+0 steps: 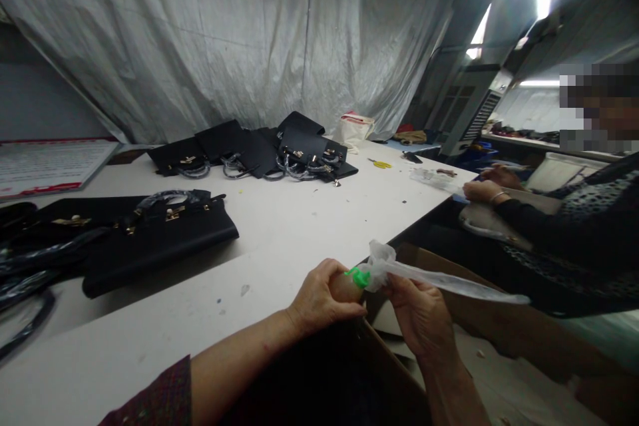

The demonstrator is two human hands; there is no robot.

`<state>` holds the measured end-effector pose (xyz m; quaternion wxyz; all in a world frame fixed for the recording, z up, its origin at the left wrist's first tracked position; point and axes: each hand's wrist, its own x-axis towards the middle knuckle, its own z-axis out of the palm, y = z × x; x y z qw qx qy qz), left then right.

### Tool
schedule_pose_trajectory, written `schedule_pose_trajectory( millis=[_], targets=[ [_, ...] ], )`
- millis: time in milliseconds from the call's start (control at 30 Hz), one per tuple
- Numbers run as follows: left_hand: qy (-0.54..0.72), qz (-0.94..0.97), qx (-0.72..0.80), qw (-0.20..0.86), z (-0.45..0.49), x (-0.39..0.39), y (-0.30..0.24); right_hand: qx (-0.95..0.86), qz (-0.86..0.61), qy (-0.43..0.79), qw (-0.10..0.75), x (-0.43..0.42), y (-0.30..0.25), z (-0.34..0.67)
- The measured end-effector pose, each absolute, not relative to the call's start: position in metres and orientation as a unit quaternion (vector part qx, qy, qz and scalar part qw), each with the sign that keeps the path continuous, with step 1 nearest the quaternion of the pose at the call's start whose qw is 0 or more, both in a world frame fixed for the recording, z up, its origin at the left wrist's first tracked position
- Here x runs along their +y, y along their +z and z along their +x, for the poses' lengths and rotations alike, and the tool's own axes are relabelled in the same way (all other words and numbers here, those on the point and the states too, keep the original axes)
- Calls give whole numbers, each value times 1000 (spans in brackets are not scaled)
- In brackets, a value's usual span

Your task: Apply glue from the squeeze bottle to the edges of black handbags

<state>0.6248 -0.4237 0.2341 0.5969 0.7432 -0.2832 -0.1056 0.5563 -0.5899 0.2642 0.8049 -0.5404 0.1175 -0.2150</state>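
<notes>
My left hand (pixel 324 296) is closed around a small tan object (pixel 348 287) with a bright green piece (pixel 360 276) at its end. My right hand (pixel 419 313) is closed too, pinching a long strip of clear plastic wrap (pixel 449 279) that runs from the green piece out to the right. Both hands meet at the front edge of the white table (pixel 279 226), above a dark bag (pixel 319 373) in my lap whose shape is mostly hidden.
Black handbags with gold clasps lie at the left (pixel 160 233), and several more are piled at the back (pixel 279 150). Yellow scissors (pixel 381 164) lie far right on the table. A co-worker's hands (pixel 486 186) work at the right. A silver sheet hangs behind.
</notes>
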Motion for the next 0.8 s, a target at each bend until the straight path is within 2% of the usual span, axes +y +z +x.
schedule_pose_trajectory(
  millis=[433, 800],
  targets=[
    [-11, 774, -323, 544, 621, -426, 224, 198, -630, -307, 685, -578, 267, 549],
    [32, 779, -342, 524, 619, -427, 218, 223, -670, -347, 617, -575, 271, 550]
  ],
)
